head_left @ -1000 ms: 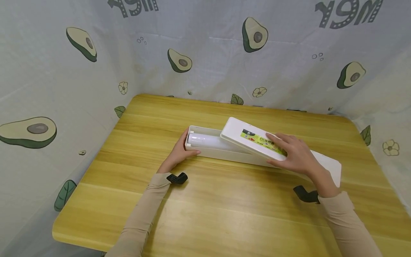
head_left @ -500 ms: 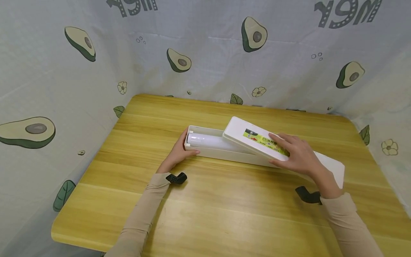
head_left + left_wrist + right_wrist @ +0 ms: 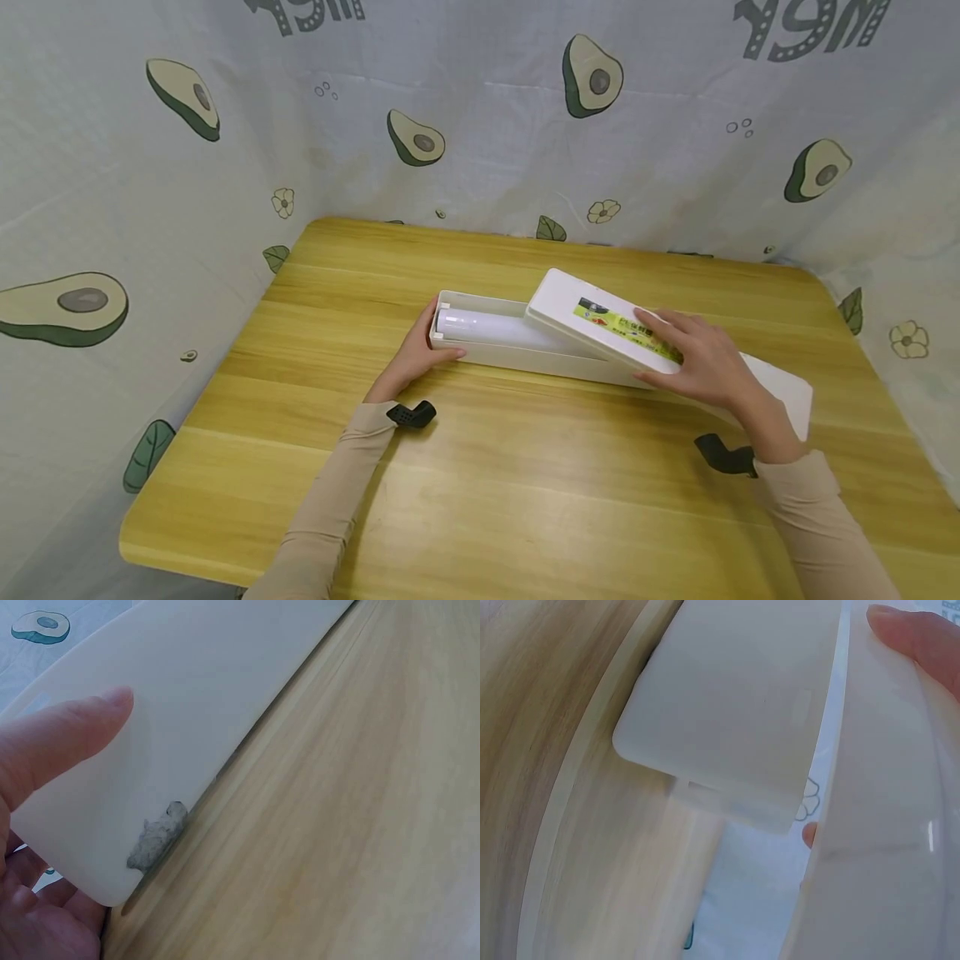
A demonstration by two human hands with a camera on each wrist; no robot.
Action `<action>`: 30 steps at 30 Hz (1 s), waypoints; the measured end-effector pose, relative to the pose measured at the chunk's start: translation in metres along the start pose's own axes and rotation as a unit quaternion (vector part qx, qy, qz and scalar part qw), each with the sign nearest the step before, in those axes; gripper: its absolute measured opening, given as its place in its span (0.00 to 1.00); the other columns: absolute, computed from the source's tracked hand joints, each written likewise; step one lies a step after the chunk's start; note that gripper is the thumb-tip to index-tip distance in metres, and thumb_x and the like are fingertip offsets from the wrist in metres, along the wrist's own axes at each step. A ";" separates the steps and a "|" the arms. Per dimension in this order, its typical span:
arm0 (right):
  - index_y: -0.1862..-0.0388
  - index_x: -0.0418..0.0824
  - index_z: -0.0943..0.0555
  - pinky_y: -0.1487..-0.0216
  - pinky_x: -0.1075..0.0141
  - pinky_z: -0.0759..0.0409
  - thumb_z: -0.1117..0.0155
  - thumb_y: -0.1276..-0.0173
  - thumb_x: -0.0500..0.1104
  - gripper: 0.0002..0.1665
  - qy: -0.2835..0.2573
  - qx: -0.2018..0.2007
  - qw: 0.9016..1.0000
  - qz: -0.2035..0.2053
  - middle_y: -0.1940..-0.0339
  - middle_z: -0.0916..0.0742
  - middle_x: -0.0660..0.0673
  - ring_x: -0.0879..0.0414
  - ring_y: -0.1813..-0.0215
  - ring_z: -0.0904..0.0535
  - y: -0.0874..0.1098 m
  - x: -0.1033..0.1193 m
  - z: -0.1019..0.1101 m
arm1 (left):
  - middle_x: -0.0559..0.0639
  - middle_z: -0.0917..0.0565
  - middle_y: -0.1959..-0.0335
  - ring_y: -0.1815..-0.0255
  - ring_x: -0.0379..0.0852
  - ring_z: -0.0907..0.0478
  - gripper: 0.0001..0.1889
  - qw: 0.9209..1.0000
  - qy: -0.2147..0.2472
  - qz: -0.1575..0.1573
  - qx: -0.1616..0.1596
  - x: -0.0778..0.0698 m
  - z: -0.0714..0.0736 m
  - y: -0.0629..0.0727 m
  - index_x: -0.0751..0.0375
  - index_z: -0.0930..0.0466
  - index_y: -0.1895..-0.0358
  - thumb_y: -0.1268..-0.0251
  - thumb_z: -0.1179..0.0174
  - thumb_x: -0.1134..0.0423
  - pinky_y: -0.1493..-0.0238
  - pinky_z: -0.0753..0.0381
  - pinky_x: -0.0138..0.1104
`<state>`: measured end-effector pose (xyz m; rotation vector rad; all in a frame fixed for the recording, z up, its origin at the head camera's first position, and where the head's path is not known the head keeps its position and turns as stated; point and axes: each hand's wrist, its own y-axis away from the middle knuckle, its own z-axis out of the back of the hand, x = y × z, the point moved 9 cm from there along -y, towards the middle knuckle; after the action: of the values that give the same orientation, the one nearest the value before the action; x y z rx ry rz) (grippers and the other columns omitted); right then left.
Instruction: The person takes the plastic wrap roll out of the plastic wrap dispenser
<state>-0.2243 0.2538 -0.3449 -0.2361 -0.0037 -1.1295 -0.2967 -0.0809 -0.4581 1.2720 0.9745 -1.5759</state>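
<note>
A long white cling film box lies on the table with its left part uncovered, showing a pale roll of film inside. My left hand grips the box's left end, thumb on the front wall; in the left wrist view a grey patch marks that wall near its lower corner. Slanted across the right part is the white lid, bearing a yellow-green label. My right hand holds this lid across its width. In the right wrist view the lid stands apart from the box's end.
The wooden table has rounded corners and surrounds the box on all sides. An avocado-print curtain hangs behind it and along both sides. A black wrist mount juts from the left sleeve, another from the right.
My right hand has shifted the lid slightly to the right, uncovering a bit more of the roll. The left hand and the box stay nearly in place.
</note>
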 end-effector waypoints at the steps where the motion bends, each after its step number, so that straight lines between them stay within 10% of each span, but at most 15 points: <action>1: 0.27 0.54 0.40 0.50 0.38 0.33 0.28 0.52 0.59 0.53 0.001 -0.001 1.000 0.000 0.38 0.25 0.32 0.34 0.41 0.30 0.000 0.000 0.000 | 0.58 0.38 0.31 0.38 0.56 0.34 0.54 1.000 0.003 0.001 0.000 0.000 0.000 0.000 0.47 0.59 0.24 0.51 0.32 0.72 0.36 0.33 0.47; 30: 0.27 0.54 0.40 0.50 0.38 0.33 0.27 0.53 0.58 0.54 -0.010 -0.026 1.000 0.001 0.39 0.24 0.33 0.34 0.43 0.29 0.010 -0.008 0.007 | 0.58 0.41 0.29 0.35 0.56 0.37 0.55 1.000 0.012 0.008 0.004 0.000 -0.002 0.001 0.48 0.61 0.24 0.51 0.33 0.73 0.34 0.36 0.48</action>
<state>-0.2180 0.2664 -0.3414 -0.2929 0.0075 -1.1265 -0.2953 -0.0797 -0.4580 1.3033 0.9721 -1.5563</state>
